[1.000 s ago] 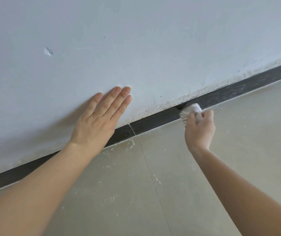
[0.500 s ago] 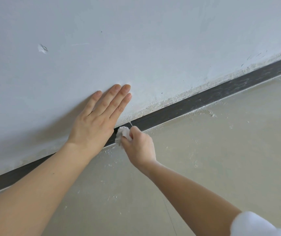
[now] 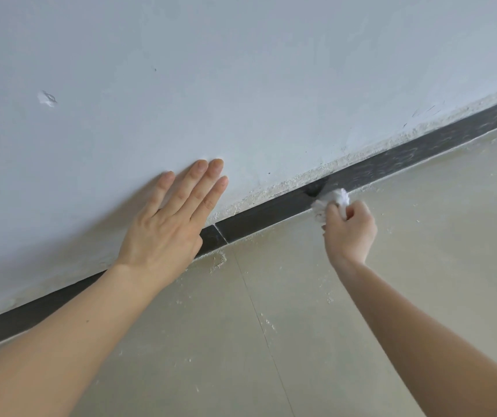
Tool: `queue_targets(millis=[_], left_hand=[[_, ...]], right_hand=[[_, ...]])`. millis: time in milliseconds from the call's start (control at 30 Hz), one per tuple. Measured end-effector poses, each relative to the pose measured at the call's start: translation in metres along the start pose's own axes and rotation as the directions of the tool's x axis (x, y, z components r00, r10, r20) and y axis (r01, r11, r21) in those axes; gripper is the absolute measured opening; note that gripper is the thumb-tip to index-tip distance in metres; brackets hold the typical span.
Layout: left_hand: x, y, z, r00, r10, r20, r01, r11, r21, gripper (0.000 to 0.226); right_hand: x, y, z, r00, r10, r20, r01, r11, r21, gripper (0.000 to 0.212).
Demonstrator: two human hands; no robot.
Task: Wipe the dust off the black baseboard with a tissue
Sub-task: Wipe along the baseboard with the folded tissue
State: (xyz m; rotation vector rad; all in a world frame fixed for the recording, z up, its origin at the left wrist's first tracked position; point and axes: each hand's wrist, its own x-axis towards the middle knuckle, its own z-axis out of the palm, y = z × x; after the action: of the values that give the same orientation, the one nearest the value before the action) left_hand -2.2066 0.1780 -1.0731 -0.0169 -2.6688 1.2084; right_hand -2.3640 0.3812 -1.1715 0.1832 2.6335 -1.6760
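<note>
Right fingers [image 3: 358, 212] clamped on tissue [image 3: 339, 197] against dusty baseboard [image 3: 271, 214]; left fingers [image 3: 199, 185] flat on wall [image 3: 241, 70]

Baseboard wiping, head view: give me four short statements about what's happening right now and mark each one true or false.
1. The right hand grips a tissue against the baseboard. True.
2. The left hand holds a second tissue. False: it holds nothing and rests flat on the wall, fingers straight.
3. The baseboard to the right of the tissue looks streaked with dust. True.
4. The floor shows no debris. False: white specks lie scattered on it, thickest near the baseboard joint.
</note>
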Motion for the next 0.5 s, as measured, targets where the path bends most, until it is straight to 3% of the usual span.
queue_targets(millis=[100,200,267,333,500], left_hand=[[0.016,0.014,0.000,0.999,0.000,-0.037,-0.001,0.999,-0.033,0.086],[0.026,0.023,0.000,0.999,-0.010,-0.036,0.008,0.999,-0.049,0.085],[0.025,0.024,0.002,1.000,-0.007,-0.029,0.007,1.000,-0.008,0.083],[0.023,0.021,0.003,1.000,0.004,-0.029,-0.003,1.000,0.012,0.080],[0.025,0.017,0.001,1.000,0.000,-0.029,-0.002,0.999,-0.055,0.077]], right_hand=[[-0.037,0.005,0.013,0.983,-0.005,0.182,-0.002,0.999,0.041,0.037],[-0.081,-0.003,0.038,0.883,0.020,0.469,-0.046,0.998,0.044,0.035],[-0.096,-0.011,0.055,0.816,0.095,0.570,-0.155,0.986,0.058,0.034],[-0.092,-0.013,0.067,0.796,0.188,0.575,-0.292,0.952,0.092,0.031],[-0.054,-0.008,0.060,0.835,0.286,0.471,-0.391,0.910,0.140,0.023]])
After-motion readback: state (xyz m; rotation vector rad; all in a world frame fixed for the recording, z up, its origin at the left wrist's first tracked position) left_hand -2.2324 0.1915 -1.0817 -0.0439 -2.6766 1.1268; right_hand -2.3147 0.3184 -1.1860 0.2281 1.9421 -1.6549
